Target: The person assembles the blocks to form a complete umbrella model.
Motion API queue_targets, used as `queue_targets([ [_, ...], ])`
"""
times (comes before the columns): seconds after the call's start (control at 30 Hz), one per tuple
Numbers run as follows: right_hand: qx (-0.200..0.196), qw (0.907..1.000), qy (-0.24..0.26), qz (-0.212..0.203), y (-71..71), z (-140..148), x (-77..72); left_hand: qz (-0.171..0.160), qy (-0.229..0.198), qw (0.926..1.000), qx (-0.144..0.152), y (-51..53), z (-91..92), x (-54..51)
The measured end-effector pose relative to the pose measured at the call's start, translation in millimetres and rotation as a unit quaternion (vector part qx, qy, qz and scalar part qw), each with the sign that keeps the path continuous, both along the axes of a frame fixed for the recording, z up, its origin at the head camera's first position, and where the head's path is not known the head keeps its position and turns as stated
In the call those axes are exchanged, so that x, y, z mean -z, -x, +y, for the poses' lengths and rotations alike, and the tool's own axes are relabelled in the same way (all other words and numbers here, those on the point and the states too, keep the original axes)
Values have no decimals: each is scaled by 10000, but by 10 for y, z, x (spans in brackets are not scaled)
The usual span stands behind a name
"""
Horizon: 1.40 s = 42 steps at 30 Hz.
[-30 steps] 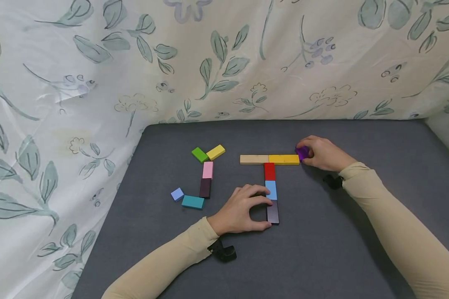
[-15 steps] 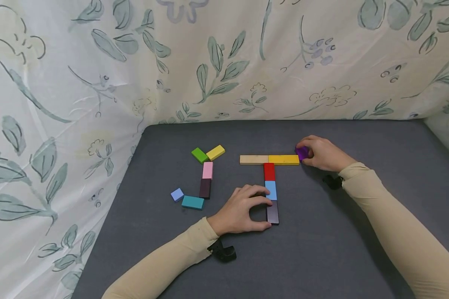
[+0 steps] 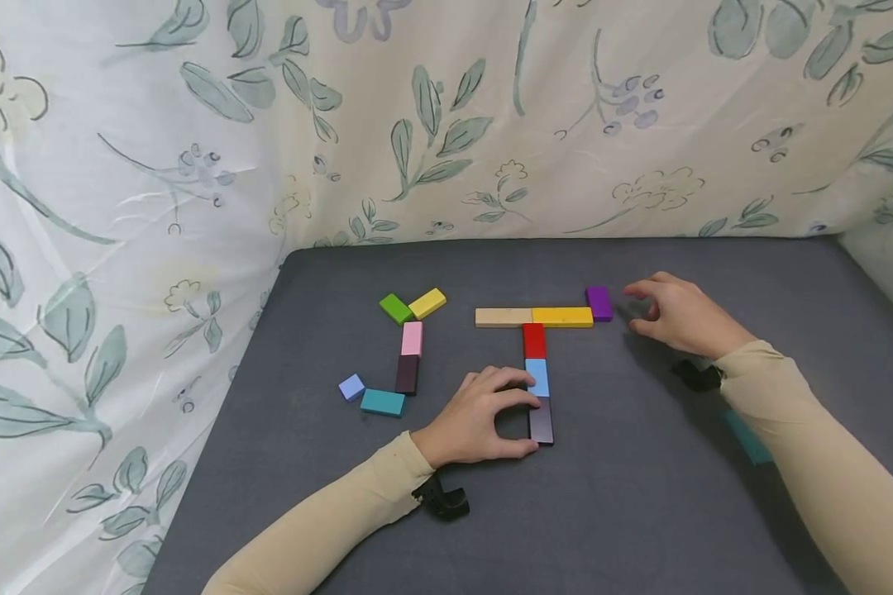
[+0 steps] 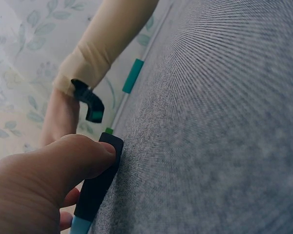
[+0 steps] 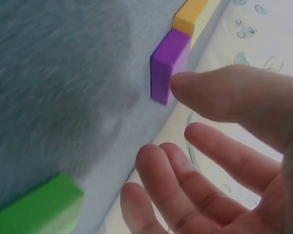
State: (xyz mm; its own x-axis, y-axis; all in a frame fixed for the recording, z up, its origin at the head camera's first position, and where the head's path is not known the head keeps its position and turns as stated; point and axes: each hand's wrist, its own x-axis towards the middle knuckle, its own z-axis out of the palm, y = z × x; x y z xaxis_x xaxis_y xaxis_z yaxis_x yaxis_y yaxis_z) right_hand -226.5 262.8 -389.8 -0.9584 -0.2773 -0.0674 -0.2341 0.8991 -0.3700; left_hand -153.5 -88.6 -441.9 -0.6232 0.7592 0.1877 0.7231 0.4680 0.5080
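Observation:
My left hand [image 3: 484, 420] holds the grey-purple block [image 3: 542, 423] at the bottom of a column, thumb at its near end. In the left wrist view the thumb presses on that dark-looking block [image 4: 100, 187]. Above it stand a light blue block [image 3: 539, 376] and a red block [image 3: 534, 340]. A beige block [image 3: 503, 317] and an orange-yellow block [image 3: 562, 317] form a row across the top. At the row's right end stands a purple block [image 3: 599, 304]. My right hand [image 3: 685, 314] is just right of it, holding nothing, fingers relaxed.
Left of the column lie green [image 3: 397, 308], yellow [image 3: 427, 303], pink [image 3: 413, 338], dark maroon [image 3: 408, 374], teal [image 3: 383, 402] and small blue [image 3: 352, 387] blocks. Another teal block [image 3: 746, 436] is partly under the right sleeve. A green block [image 5: 39, 207] shows in the right wrist view.
My right hand has let go of the purple block and moved right. A teal block has come into view beside the right sleeve. The left hand has stayed in place.

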Motion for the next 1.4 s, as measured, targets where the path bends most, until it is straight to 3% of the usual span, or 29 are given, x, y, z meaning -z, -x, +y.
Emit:
queue_targets([
  [0.4, 561, 9979, -306, 137, -345, 351, 20, 111, -108, 9999, 68, -16, -14, -2],
  [0.6, 723, 9954, -562, 266, -466, 412, 76, 108, -27, 9999, 85, 56, -50, 39],
  [0.9, 918, 9936, -660, 46, -506, 464, 150, 157, -46, 9997, 206, 155, -94, 59],
  [1.4, 686, 9965, -482, 71, -490, 532, 157, 128, -57, 9997, 192, 162, -89, 44],
])
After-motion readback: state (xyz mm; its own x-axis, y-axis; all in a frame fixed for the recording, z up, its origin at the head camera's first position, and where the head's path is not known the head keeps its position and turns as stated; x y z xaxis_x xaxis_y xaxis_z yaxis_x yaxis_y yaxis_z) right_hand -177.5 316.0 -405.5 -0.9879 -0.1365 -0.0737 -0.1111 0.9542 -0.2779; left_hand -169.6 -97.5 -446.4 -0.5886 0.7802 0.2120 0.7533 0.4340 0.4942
